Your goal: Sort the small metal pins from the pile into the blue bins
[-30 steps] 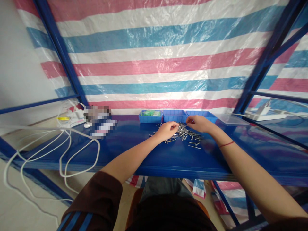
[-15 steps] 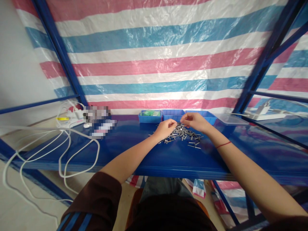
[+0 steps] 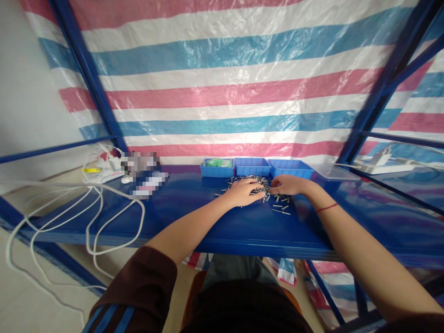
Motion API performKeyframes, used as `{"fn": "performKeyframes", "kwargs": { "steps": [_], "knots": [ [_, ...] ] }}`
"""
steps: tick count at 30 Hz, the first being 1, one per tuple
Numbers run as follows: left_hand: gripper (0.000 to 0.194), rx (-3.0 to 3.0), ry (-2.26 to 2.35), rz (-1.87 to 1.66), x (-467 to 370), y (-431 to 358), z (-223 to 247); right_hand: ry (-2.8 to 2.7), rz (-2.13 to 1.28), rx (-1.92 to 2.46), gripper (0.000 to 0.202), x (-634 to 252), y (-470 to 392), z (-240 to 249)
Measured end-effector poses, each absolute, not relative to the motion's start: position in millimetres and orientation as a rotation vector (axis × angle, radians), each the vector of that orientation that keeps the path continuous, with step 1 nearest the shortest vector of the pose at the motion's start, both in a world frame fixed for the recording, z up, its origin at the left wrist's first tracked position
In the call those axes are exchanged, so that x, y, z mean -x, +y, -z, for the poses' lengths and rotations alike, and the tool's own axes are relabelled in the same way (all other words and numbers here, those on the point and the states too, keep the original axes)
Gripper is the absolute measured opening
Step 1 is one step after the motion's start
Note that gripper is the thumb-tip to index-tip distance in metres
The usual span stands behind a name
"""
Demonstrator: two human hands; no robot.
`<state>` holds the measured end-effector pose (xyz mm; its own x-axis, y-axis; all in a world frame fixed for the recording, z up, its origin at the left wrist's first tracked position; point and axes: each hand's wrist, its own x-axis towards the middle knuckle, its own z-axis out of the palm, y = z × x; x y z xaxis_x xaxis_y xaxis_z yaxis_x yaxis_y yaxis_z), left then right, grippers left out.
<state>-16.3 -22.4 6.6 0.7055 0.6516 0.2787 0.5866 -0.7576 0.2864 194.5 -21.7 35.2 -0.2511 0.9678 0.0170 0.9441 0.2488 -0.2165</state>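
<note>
Head view: the rivets (image 3: 265,183) lie heaped between and beneath the hands. The left hand (image 3: 245,191), fingers loosely spread, covers the heap's left side; the right hand (image 3: 286,185) curls at its right, its grip unclear. Bins (image 3: 252,168) stand close behind; tabletop (image 3: 239,229) extends from heap to front edge.

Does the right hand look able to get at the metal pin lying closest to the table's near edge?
Likely yes: the pin lies uncovered on the table, just nearer the person than the right hand, with only other small pins between them.
</note>
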Motion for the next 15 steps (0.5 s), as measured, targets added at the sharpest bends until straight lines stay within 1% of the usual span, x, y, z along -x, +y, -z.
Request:
{"fn": "performKeyframes", "kwargs": {
  "steps": [3,6,11,15],
  "knots": [
    [0.049,-2.725,1.004,-0.516,16.2,-22.8,-7.5,-2.427,-0.339,1.845,0.025,-190.8,-22.1,-37.3],
    [0.047,-2.729,0.998,-0.509,16.5,-23.0,-8.4,-2.424,-0.31,1.846,0.026,-187.4,-23.8,-39.5],
    [0.044,-2.733,1.008,-0.499,16.7,-22.6,-8.6,-2.404,-0.242,1.86,0.02,-184.1,-25.3,-38.8],
    [0.044,-2.745,1.01,-0.492,16.4,-20.8,-6.8,-2.382,-0.244,1.858,0.021,-181.5,-26.0,-38.6]
  ]
}}
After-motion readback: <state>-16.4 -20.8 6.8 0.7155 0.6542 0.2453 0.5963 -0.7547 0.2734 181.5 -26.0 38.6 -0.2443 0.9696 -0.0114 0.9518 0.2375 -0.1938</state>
